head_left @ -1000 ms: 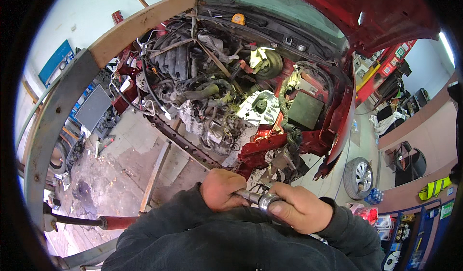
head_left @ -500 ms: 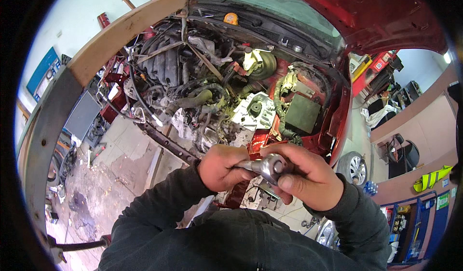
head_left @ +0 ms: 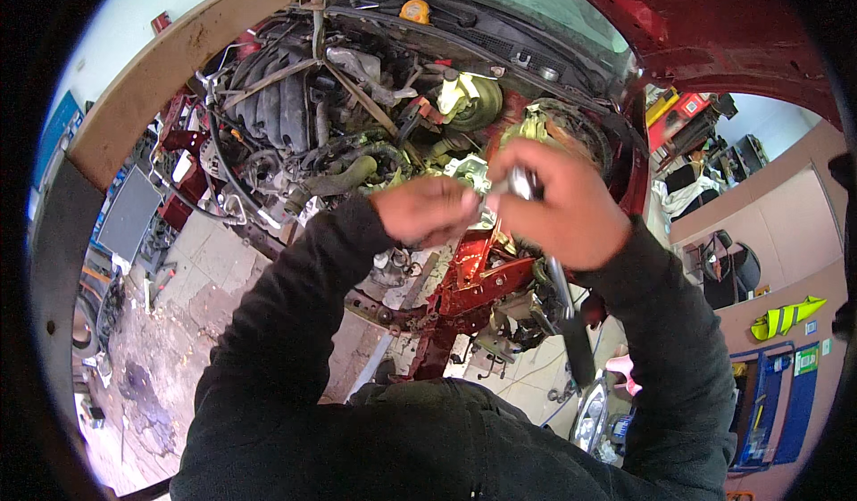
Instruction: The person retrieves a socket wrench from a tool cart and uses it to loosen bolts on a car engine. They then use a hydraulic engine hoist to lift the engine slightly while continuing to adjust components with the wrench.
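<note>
In my right hand [head_left: 571, 207] is a ratchet wrench [head_left: 559, 282], held at its shiny round head. Its metal shank and dark grip hang down below my palm. My left hand [head_left: 424, 211] is closed, its fingertips pressed together right beside the ratchet's head; motion blur hides what they pinch. Both hands are raised over the front of an open engine bay. Behind them is a pale metal housing [head_left: 470, 169], partly covered by my fingers. Below lies a red body rail [head_left: 486, 278].
A dark engine [head_left: 286, 113] with hoses fills the bay's left side. A wooden beam [head_left: 178, 73] spans the upper left. A yellow tape measure [head_left: 415, 11] lies near the windshield. The raised red hood [head_left: 714, 28] is at upper right. A headlamp [head_left: 589, 421] rests on the floor.
Both hands have moved up and away from my body, over the bay, with the ratchet wrench. Its handle now hangs in view below my right hand. The view has shifted slightly.
</note>
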